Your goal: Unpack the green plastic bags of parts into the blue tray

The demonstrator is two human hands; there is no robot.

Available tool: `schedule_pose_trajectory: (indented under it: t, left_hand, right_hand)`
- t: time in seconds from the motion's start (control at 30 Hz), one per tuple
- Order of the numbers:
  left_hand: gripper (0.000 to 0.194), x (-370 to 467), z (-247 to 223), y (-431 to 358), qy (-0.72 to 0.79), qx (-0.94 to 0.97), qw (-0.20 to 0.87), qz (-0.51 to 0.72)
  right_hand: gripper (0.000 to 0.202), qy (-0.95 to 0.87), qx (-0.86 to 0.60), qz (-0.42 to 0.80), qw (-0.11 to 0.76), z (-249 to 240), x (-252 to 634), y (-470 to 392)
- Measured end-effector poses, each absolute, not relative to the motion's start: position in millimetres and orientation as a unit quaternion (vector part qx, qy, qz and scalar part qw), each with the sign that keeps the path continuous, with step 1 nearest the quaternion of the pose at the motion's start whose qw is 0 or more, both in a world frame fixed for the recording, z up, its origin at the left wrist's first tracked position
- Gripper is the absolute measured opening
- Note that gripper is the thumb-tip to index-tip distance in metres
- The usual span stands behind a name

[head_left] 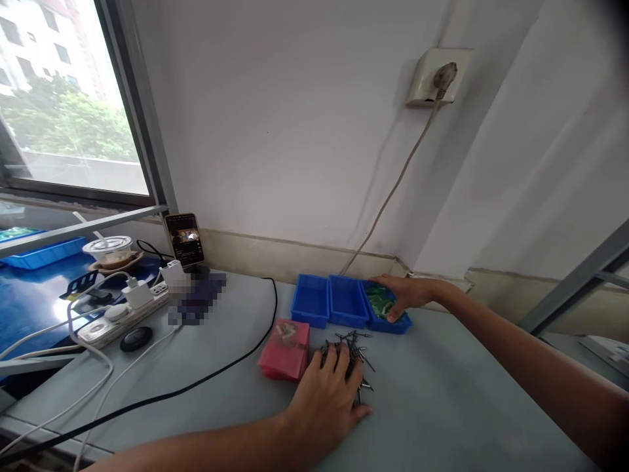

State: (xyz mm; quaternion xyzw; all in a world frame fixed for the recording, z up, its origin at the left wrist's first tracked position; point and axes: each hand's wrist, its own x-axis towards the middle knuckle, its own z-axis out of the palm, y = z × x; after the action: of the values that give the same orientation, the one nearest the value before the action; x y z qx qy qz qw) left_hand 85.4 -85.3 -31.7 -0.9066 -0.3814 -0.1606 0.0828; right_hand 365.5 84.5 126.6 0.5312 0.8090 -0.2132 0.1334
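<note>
My left hand (328, 392) lies palm down with fingers spread over a loose pile of thin dark metal pins (361, 351) that look like rivets. Part of the pile is hidden beneath it. Just left of those fingers sits a stack of red plastic bags (284, 354) with a few small pale pieces on top. At the far side, my right hand (407, 295) grips the rightmost blue tray (390, 326), fingers at its back edge and thumb over its right side. Green packets (379, 300) lie inside that tray, partly covered by the hand.
Two more blue trays, a left one (309, 319) and a middle one (348, 319), stand beside it. A black cable (211, 373) crosses the grey table (442, 406). Leftward are a power strip (122, 320), a black mouse (136, 338), a propped phone (185, 239) and a lidded cup (109, 248).
</note>
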Motion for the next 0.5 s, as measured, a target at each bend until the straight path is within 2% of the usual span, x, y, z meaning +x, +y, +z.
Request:
schedule_pose_trajectory:
  t: [0.23,0.5]
  left_hand:
    - [0.067,85,-31,-85,-0.380,-0.910,0.071,-0.153]
    - [0.066,85,-34,-84,-0.373,-0.908,0.083,-0.170]
  right_hand:
    - [0.147,0.794,0.533,-0.235,0.173,126,363,90]
    - [0.129,0.803,0.525,-0.223,0.169,133,366,100]
